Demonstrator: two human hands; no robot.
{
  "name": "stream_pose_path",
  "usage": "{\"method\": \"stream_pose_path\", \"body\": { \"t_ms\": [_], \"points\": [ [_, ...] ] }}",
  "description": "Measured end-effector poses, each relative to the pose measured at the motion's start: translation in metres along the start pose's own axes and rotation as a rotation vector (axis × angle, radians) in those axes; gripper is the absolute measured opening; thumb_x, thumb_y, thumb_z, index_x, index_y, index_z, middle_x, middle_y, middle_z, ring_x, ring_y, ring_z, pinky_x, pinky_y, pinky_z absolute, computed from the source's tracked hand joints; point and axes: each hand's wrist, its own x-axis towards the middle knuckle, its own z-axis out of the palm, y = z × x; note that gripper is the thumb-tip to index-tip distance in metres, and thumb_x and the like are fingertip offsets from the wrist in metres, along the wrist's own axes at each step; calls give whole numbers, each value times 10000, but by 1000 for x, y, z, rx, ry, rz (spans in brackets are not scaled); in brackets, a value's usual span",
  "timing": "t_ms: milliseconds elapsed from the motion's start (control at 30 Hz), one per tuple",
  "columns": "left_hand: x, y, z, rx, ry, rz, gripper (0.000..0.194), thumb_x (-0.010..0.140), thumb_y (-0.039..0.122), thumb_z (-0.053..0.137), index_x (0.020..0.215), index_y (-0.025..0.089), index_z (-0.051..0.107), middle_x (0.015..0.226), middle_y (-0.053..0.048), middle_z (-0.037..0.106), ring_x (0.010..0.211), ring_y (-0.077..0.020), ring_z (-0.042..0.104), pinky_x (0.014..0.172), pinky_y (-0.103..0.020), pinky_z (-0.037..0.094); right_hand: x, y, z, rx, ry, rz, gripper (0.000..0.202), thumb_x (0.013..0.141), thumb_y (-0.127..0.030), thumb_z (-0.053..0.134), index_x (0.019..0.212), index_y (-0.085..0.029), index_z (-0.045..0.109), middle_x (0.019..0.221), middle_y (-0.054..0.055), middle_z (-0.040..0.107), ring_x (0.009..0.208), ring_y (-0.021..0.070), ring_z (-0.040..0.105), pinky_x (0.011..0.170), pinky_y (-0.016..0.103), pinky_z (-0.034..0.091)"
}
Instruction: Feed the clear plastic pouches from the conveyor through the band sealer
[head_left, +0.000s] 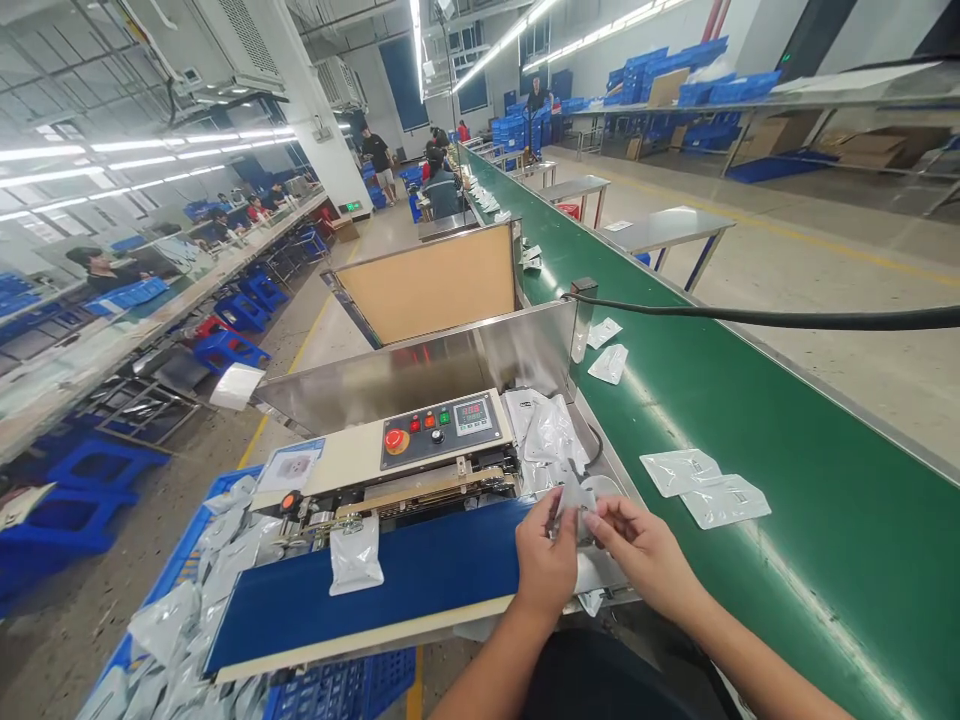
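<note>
A small white pouch [576,494] is held upright at the right end of the blue belt [450,560]. My left hand [547,555] pinches it between thumb and fingers. My right hand [651,552] is closed at the pouch's right edge, thumb against fingertips; its exact grip is partly hidden. Just behind my hands, several white pouches [553,430] lie heaped beside the band sealing machine [439,430], whose display is lit red. Another white pouch [356,556] hangs from the sealer's band over the blue belt.
A green conveyor [675,400] runs along my right, with two overlapping white pouches [726,500] near me and more farther up. A blue crate [180,560] full of pouches stands at the left. A black cable [780,318] crosses over the conveyor. People sit in the distance.
</note>
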Motion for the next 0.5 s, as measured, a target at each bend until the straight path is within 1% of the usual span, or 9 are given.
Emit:
{"method": "stream_pose_path", "body": {
  "t_ms": [67,133,167,233,300,367,400,433,500],
  "points": [
    [-5,-1,-6,-26,36,-68,526,1092,601,548,1008,164,828,889,-88,787,807,-218,697,773,-285,551,-4,1,4,76,-24,64,628,896,-768,728,1127,-186,682,778,55,687,692,201,644,599,301,538],
    [-11,-6,-12,-19,40,-88,568,1097,610,524,867,165,791,762,-59,714,712,-185,611,696,-263,488,-5,5,5,106,-15,132,734,853,-815,730,1226,-184,678,784,55,698,669,209,640,565,308,520],
    [-13,-10,-15,-5,46,-85,571,1092,607,530,822,167,773,740,-51,690,702,-177,585,691,-259,471,-4,9,4,79,-12,161,730,835,-831,729,1170,-183,702,755,49,687,641,203,621,551,305,502],
    [-12,-20,-17,6,70,-116,573,1048,619,597,725,166,738,687,-40,643,686,-170,552,682,-258,454,4,18,3,-34,-1,201,660,800,-832,741,902,-181,721,666,40,641,590,178,564,533,291,454],
    [-4,-33,-17,-96,144,-284,588,924,669,732,628,161,694,605,-23,582,628,-159,519,632,-259,432,18,27,4,-115,32,264,642,752,-813,766,701,-183,660,585,32,587,548,149,499,516,277,399],
    [8,-47,-19,-261,240,-493,602,761,707,852,602,150,690,560,-13,558,572,-153,512,589,-264,425,38,35,10,-81,67,370,615,690,-776,802,694,-180,650,556,19,570,516,125,457,498,260,360],
    [15,-53,-21,-328,278,-563,607,693,714,891,618,140,707,566,-19,576,563,-157,530,583,-271,435,48,37,15,-46,61,425,601,671,-753,817,712,-177,651,554,14,571,498,113,442,488,253,348],
    [20,-59,-24,-369,307,-601,619,645,721,912,644,130,727,584,-30,601,560,-162,550,583,-279,445,57,38,22,-19,42,467,584,666,-728,830,724,-175,650,552,12,574,481,107,435,477,248,345],
    [26,-67,-35,-396,345,-610,659,590,742,924,690,112,757,626,-57,647,565,-168,580,586,-288,459,72,36,38,-2,-16,499,541,685,-673,855,740,-170,663,550,14,586,466,109,455,462,245,367]
  ]
}}
